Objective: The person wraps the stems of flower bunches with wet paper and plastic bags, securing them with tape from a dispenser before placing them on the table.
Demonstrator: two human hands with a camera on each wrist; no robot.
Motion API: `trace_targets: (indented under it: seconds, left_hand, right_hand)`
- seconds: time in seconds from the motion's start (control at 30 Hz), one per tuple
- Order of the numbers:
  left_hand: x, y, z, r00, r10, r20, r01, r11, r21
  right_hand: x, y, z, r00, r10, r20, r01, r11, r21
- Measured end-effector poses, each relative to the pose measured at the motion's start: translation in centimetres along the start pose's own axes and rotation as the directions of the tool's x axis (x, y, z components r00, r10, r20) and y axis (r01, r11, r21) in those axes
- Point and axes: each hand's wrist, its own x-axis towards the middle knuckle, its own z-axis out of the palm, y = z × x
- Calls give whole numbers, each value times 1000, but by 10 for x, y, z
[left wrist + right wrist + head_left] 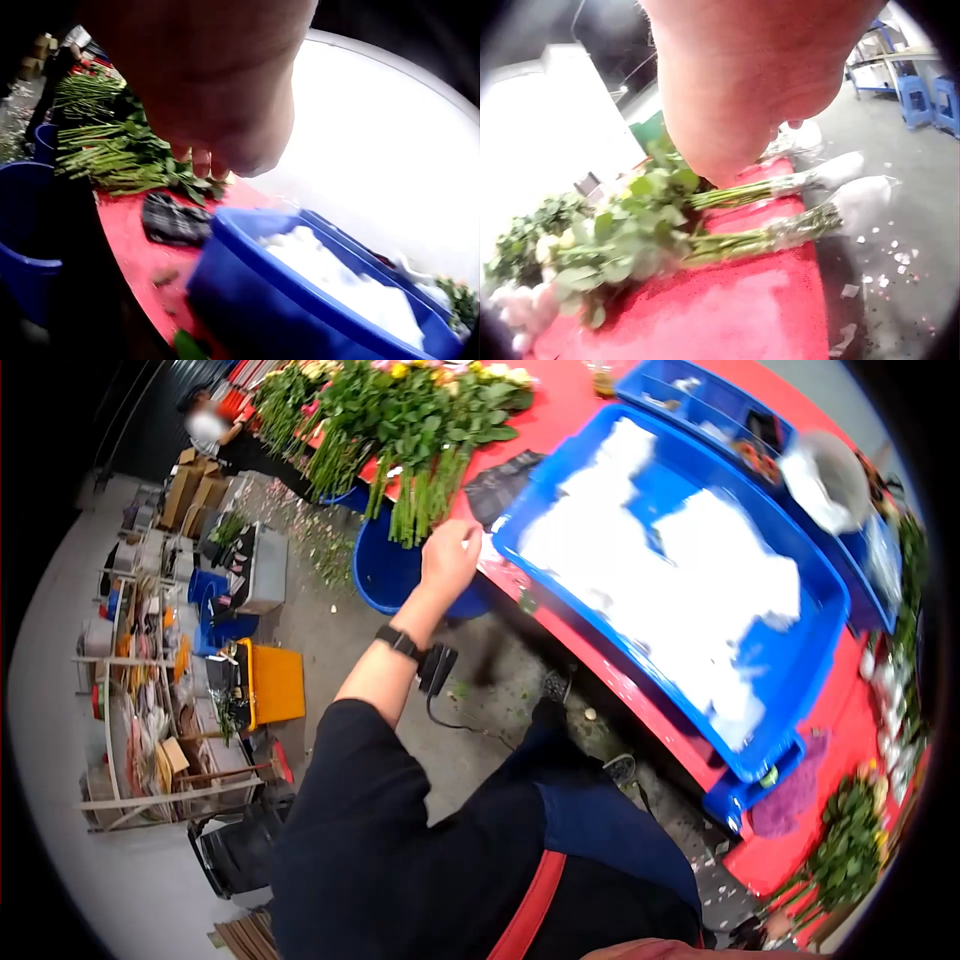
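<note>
In the head view my left hand (pixel 450 555) hovers at the table's near edge, its fingers loosely curled with nothing seen in them. Just beyond it are the cut stems of a leafy flower bunch (pixel 425 475), and a dark checked cloth (pixel 500 485) lies beside it. The left wrist view shows several of that hand's fingertips (pixel 200 161) above the stems. My right hand (pixel 742 97) is over wrapped flower bunches (pixel 735 195) at the table's other end. Most of its fingers are hidden behind the palm, so I cannot tell whether it holds anything.
A large blue tray (pixel 590 615) with white material stands on the red table (pixel 640 705). A purple cloth (pixel 790 800) lies near its corner. Below the left hand is a blue bucket (pixel 385 575). Shelves (pixel 150 660) and a yellow bin (pixel 275 682) stand across the floor; another person (pixel 208 432) is far off.
</note>
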Motion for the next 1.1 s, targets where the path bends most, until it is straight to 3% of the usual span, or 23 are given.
trace_targets:
  seconds: [0.03, 0.13, 0.2, 0.23, 0.27, 0.33, 0.43, 0.53, 0.63, 0.73, 0.77, 0.8, 0.87, 0.93, 0.97, 1.0, 1.03, 1.07, 1.1]
  left_hand:
    - [21, -35, 1, 991, -126, 36, 120, 984, 130]
    - [84, -108, 31, 960, -265, 89, 255, 961, 111]
    - [127, -137, 67, 977, -163, 137, 156, 986, 61]
    - [147, -144, 87, 970, -177, 167, 167, 983, 72]
    - [168, -146, 101, 933, -265, 243, 213, 952, 220]
    - [198, -158, 127, 845, -476, 244, 390, 860, 328]
    - [218, -165, 144, 863, -478, 167, 302, 751, 587]
    - [228, -191, 166, 861, -471, 194, 231, 701, 675]
    - [236, -172, 137, 904, -350, 247, 170, 823, 543]
    - [235, -162, 123, 898, -373, 234, 323, 919, 227]
    - [230, -150, 106, 904, -348, 250, 390, 909, -146]
    - [230, -156, 114, 942, -249, 224, 316, 883, -348]
    - [225, -125, 90, 856, -278, 435, 515, 524, -679]
    - [212, -80, 51, 867, -224, 444, 493, 272, -826]
    - [205, -67, 44, 892, -220, 394, 438, 213, -873]
    - [197, -47, 27, 888, -237, 393, 431, 138, -892]
    - [187, -34, 14, 896, -234, 377, 408, 98, -908]
    - [180, -24, 2, 906, -228, 357, 380, 62, -923]
    - [172, -13, -8, 914, -267, 306, 335, 69, -940]
  right_hand:
    - [-7, -27, -11, 998, -65, -16, 65, 998, 14]
    - [-24, -110, -40, 976, -218, -20, 219, 972, 83]
    - [-38, -167, -50, 954, -301, -5, 299, 946, 127]
    - [-36, -180, -44, 940, -336, -56, 340, 918, 207]
    - [-49, -209, -53, 920, -386, -69, 392, 901, 183]
    - [-79, -298, -78, 870, -484, -89, 492, 860, 135]
    - [-145, -419, -110, 836, -538, -106, 539, 769, 343]
    - [-207, -513, -143, 659, -744, -112, 743, 622, 245]
    - [-266, -593, -169, 557, -825, -96, 794, 496, 351]
    - [-301, -660, -175, 338, -931, -137, 867, 251, 430]
    - [-312, -683, -176, 272, -946, -177, 825, 135, 548]
    - [-324, -705, -178, 241, -957, -163, 787, 94, 610]
    - [-345, -746, -175, 120, -974, -192, 722, -47, 690]
    - [-363, -780, -161, 102, -991, -91, 572, -16, 820]
    - [-374, -792, -148, 126, -992, -11, 507, 55, 861]
    - [-385, -805, -136, 146, -986, 80, 332, 125, 935]
    - [-394, -815, -128, 177, -972, 153, 291, 200, 935]
    - [-403, -819, -138, 175, -968, 181, 196, 215, 957]
    - [-407, -817, -140, 105, -963, 250, 146, 264, 954]
